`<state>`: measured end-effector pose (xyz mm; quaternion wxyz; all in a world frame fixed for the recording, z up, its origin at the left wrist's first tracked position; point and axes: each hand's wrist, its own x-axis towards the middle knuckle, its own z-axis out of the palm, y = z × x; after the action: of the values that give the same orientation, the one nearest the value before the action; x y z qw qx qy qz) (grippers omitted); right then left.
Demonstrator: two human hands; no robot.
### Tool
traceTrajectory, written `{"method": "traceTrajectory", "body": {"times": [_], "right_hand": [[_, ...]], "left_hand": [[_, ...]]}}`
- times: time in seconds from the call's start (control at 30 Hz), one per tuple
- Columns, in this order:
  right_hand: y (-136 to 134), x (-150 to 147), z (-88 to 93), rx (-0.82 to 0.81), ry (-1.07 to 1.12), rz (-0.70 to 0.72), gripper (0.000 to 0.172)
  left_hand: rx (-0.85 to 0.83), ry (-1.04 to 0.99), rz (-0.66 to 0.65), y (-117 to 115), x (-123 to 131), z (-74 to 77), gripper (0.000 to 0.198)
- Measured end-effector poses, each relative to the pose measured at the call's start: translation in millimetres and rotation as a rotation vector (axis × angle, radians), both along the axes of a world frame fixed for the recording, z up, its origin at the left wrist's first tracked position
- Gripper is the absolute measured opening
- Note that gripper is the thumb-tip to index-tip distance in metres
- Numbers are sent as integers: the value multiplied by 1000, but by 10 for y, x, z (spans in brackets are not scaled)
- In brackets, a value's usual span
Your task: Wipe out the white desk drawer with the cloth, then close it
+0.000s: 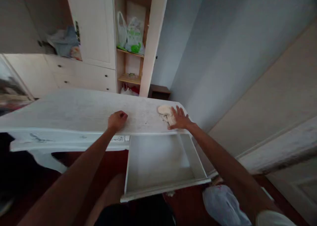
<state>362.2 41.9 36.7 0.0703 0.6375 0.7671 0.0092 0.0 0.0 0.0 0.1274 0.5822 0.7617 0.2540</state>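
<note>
On the right end of a worn white tabletop (81,112) lies a crumpled cream cloth (164,110). My right hand (180,119) grips its right part from above, fingers spread over it and thumb reaching toward the front edge. My left hand (117,121) rests on the tabletop to the left of the cloth, its fingers curled in; what they hold, if anything, is hidden. Between the hands a few small dark specks dot the surface. Below the front edge, a white drawer (158,163) is pulled out toward me, with nothing visible inside.
Behind the table stands a white cabinet (96,27) with an open compartment holding plastic bags (135,37). A pale wall (223,54) runs close along the right. A light fabric bundle (223,204) sits low at the right, beside the drawer.
</note>
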Motion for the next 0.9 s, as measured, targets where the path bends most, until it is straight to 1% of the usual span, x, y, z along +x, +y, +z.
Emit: {"method": "traceTrajectory", "body": {"times": [0.1,0.17,0.2,0.3,0.33,0.43,0.5,0.53,0.6,0.67,0.7,0.73,0.77,0.8,0.87,0.9], "right_hand": [[201,-21,-7,-60,100,62,141],[287,-23,-22,-57,148,99,131],[309,-21,-32,-39,163,116,123],[294,-19,-64,57,145,140,93],[269,-23,-73,88,129,141,86],[164,-36,-91,153,140,155,75],[69,-42,-102,197,274,183,71],[7,-42,-108,224,401,199,71],[-165,-31,-120,248,774,206,71],[-407,2,-132,168,1187,135,74],[-549,29,-139,88,1355,70,75],[-697,62,-149,-8,1477,-5,77],[-843,100,-164,-110,1553,-77,78],[-979,139,-188,-216,1583,-137,79],[-1198,214,-272,-415,1540,-206,78],[-1275,247,-338,-481,1486,-221,75]], "left_hand": [[3,1,3,-2,-1,-2,38],[15,0,9,-1,-4,-1,37],[20,-3,14,1,-6,0,37],[23,-21,25,3,-9,5,35],[18,-28,26,2,-10,7,35],[7,-40,24,-3,-8,10,34],[11,-40,19,-5,-6,7,34],[17,-39,20,-5,-6,3,34],[26,-41,23,-2,-6,-8,33],[31,-52,30,5,-8,-21,32],[32,-58,32,9,-9,-28,32],[33,-61,34,13,-11,-34,31],[34,-62,36,17,-12,-39,31],[36,-61,38,20,-13,-43,31],[40,-58,38,24,-12,-47,31],[43,-57,36,23,-10,-46,31]]}}
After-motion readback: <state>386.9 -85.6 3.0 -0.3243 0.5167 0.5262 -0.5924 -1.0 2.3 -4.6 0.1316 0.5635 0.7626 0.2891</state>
